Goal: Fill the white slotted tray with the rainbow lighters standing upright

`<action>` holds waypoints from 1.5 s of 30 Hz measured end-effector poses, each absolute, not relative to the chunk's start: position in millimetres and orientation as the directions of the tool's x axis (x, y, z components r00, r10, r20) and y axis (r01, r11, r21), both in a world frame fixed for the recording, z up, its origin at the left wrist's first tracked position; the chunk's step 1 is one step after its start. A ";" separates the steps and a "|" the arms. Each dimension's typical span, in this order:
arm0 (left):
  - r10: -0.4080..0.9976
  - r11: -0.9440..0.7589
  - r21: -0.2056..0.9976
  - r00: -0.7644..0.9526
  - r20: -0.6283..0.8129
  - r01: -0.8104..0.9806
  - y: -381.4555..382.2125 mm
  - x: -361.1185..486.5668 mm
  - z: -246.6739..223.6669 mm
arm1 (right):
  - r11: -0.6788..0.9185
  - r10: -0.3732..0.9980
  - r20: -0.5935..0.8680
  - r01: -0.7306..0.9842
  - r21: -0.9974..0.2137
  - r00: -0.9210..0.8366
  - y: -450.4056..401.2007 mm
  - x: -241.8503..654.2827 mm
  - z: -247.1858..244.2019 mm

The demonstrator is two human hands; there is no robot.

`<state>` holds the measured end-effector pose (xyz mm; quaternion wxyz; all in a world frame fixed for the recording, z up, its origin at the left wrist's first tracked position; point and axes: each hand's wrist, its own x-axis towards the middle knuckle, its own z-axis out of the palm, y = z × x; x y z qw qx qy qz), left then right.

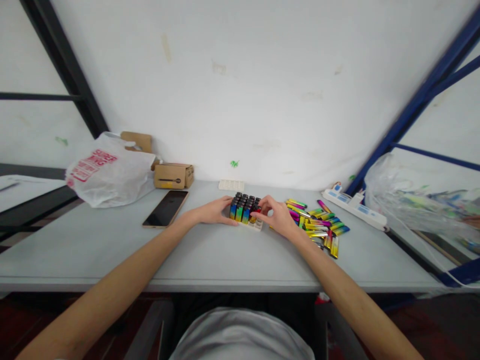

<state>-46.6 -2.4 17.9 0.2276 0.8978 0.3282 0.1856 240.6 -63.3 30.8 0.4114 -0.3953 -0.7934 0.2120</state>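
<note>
Several shiny multicoloured lighters point(239, 212) with black tops stand upright in rows in a small white tray point(256, 226), in the middle of the table. My left hand point(214, 212) grips the tray's left side, thumb at the front and fingers round the back corner. At the right front of the rows, my right hand point(278, 216) pinches a reddish lighter point(254, 217) between thumb and fingers. Its lower end is over or in the tray; I cannot tell which. To the right of that hand, a loose pile of lighters point(318, 225) lies on the table, partly behind my wrist.
A second white tray point(231, 185) lies by the wall. A phone point(166, 209), a cardboard box point(173, 176) and a white plastic bag point(112, 172) are on the left. A power strip point(354, 209) lies at the right edge, near a clear plastic bag point(423, 200).
</note>
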 end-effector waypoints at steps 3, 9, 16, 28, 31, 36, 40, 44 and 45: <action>0.673 -0.680 0.531 0.717 0.179 0.505 -1.8 -46.6 17.4 | 0.594 0.804 0.464 0.468 -0.654 -0.372 -63.5 240.6 29.0; 0.676 -0.679 0.541 0.710 0.198 0.496 -1.2 -46.9 14.9 | 0.593 0.804 0.491 0.509 -0.624 -0.335 -62.6 250.5 36.6; 0.673 -0.682 0.540 0.712 0.200 0.493 0.1 -47.3 14.3 | 0.510 0.821 0.489 0.764 -0.396 -0.294 -46.7 300.2 54.4; 0.669 -0.690 0.517 0.719 0.188 0.506 4.2 -48.5 10.4 | 0.330 0.944 0.077 0.932 -0.151 -0.321 -33.1 361.3 50.5; 0.673 -0.689 0.515 0.714 0.194 0.510 2.9 -48.1 12.1 | 0.391 0.917 0.158 0.907 -0.159 -0.367 -31.1 358.8 48.4; 0.678 -0.685 0.511 0.710 0.189 0.519 -0.5 -47.3 16.2 | 0.389 0.905 0.310 0.860 -0.331 -0.290 -32.2 349.4 49.9; 0.678 -0.681 0.520 0.712 0.184 0.515 -0.7 -47.2 16.2 | 0.446 0.865 0.449 0.751 -0.486 -0.223 -37.7 334.4 56.8; 0.674 -0.684 0.525 0.714 0.189 0.507 0.5 -48.7 14.3 | 0.493 0.869 0.448 0.424 -0.760 -0.209 -44.5 311.2 57.3; 0.673 -0.686 0.524 0.714 0.192 0.506 0.8 -49.1 13.8 | 0.460 0.886 0.408 0.302 -0.835 -0.219 -46.2 304.7 56.0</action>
